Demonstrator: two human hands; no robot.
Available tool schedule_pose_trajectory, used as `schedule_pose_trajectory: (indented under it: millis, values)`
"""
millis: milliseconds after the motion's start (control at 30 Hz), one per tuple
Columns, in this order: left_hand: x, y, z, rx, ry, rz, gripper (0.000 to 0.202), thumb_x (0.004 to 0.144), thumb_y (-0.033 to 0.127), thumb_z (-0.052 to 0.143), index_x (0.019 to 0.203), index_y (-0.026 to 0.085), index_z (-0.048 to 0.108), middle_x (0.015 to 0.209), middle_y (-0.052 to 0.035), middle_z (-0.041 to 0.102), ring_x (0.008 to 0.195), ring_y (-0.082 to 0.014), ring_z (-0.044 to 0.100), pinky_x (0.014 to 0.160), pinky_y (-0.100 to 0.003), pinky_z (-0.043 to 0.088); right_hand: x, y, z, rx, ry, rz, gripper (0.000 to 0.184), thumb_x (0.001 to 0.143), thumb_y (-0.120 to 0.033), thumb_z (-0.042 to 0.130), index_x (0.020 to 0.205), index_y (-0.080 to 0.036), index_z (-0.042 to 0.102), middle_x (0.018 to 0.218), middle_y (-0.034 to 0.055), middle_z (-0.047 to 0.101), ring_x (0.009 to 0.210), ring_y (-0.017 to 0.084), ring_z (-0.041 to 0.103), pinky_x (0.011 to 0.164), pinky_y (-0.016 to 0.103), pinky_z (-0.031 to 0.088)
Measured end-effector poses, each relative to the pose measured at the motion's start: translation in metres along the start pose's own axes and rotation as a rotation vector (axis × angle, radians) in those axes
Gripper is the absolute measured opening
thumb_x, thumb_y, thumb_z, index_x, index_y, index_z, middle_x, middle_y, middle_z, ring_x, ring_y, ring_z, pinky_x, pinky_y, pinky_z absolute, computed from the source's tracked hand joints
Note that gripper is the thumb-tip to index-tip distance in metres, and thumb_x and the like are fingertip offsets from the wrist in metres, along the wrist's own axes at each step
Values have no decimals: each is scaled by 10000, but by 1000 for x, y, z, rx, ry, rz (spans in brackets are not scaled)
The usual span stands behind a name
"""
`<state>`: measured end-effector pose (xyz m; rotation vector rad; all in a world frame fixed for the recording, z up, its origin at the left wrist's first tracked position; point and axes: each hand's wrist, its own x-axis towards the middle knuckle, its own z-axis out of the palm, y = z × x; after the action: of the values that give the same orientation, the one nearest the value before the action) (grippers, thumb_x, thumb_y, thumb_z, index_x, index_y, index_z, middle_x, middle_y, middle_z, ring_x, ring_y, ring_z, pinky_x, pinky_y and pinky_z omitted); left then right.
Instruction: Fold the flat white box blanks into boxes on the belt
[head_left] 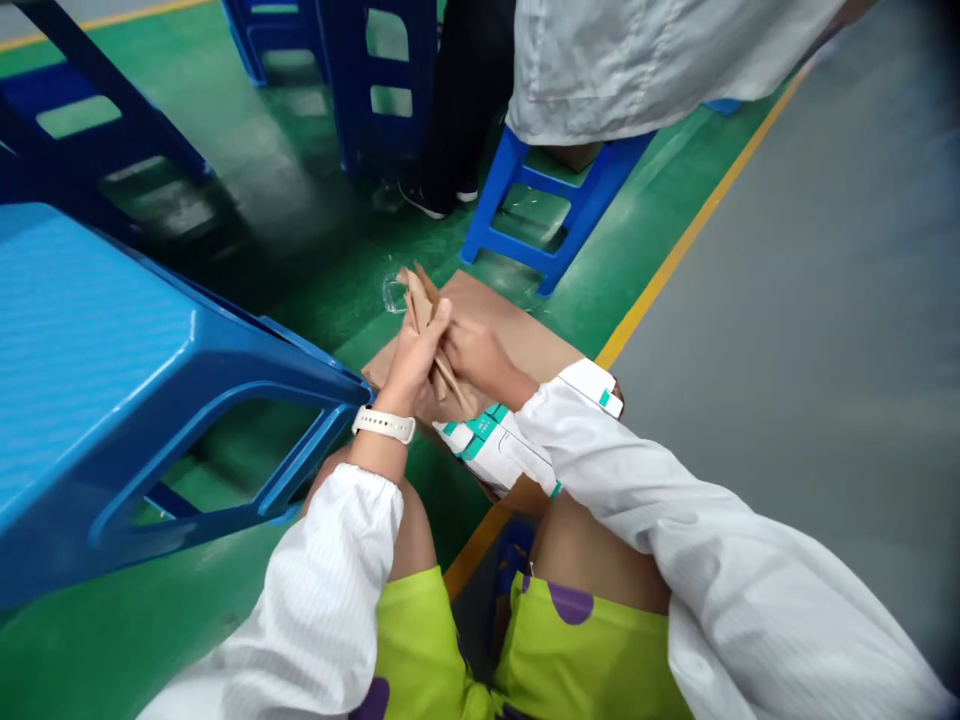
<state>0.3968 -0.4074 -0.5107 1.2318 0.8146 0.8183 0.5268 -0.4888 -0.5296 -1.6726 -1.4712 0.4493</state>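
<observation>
Crumpled brown paper (pixel 421 300) is bunched between my two hands, above an open cardboard box. My left hand (pixel 414 352), with a pale watch band at the wrist, grips the paper from the left, thumb on top. On the right, my right hand (pixel 480 352) has its fingers curled against the same paper; its fingertips are partly hidden. Below them the cardboard box (pixel 517 318) has a broad brown flap or sheet over its far part. White and green small cartons (pixel 499 445) lie in its near part, partly under my right sleeve.
A large blue plastic stool (pixel 90 340) stands close on my left. Ahead, a person in a white coat (pixel 645 70) sits on another blue stool (pixel 517 225). More blue stools (pixel 375 80) stand at the back left. A yellow line (pixel 690 230) crosses the floor at right.
</observation>
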Motion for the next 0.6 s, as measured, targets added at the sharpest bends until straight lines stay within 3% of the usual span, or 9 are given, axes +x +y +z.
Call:
schedule_pose_trajectory:
  millis: [100,167,233,300,367,467,600]
  values:
    - [7,-3,2,-27,80,-71,375,1031,251,823,1380,163,719,1294,-101,808,1142,-262,809,1029,-492,696,-21,-2,13,-20,-151,-103,405,1166,-390,506,1383,-163,761,1458,177,738,1362,341,683,1248,527,530]
    - [14,-2,-9,-25,216,-112,415,1062,223,764,1461,169,661,1324,-110,786,1089,-250,812,968,-467,715,-35,9,3,-37,-218,-133,483,1194,-432,451,1573,-204,646,1627,158,646,1528,328,586,1319,525,471]
    - [21,2,-24,-22,337,-143,479,1094,234,705,1556,195,583,1340,-115,768,997,-231,811,874,-434,729,-51,28,-7,-76,-300,-132,590,1177,-516,531,1683,-214,529,1708,175,580,1601,354,526,1337,586,445]
    - [24,8,-35,-27,395,-167,491,1095,225,693,1569,201,568,1297,-108,775,919,-213,805,808,-403,729,-68,50,-8,-130,-415,-130,701,1094,-570,711,1665,-197,547,1716,201,567,1600,408,526,1318,669,443]
    - [23,13,-42,-38,410,-180,466,1080,193,697,1535,191,594,1246,-96,788,889,-204,803,786,-386,725,-80,69,-1,-186,-520,-132,638,1049,-523,802,1573,-199,637,1693,180,591,1572,418,557,1304,715,439]
    - [20,18,-42,-54,399,-182,469,1058,153,693,1517,195,608,1239,-89,800,869,-199,807,782,-386,727,-88,83,13,-258,-579,-114,423,1080,-397,786,1449,-202,717,1636,142,638,1519,378,606,1291,696,468]
    - [18,20,-37,-65,380,-188,475,1060,148,681,1527,203,614,1211,-86,814,851,-205,814,785,-403,732,-75,76,11,-312,-550,-73,370,1098,-391,764,1418,-210,719,1534,130,690,1362,325,700,1166,592,603]
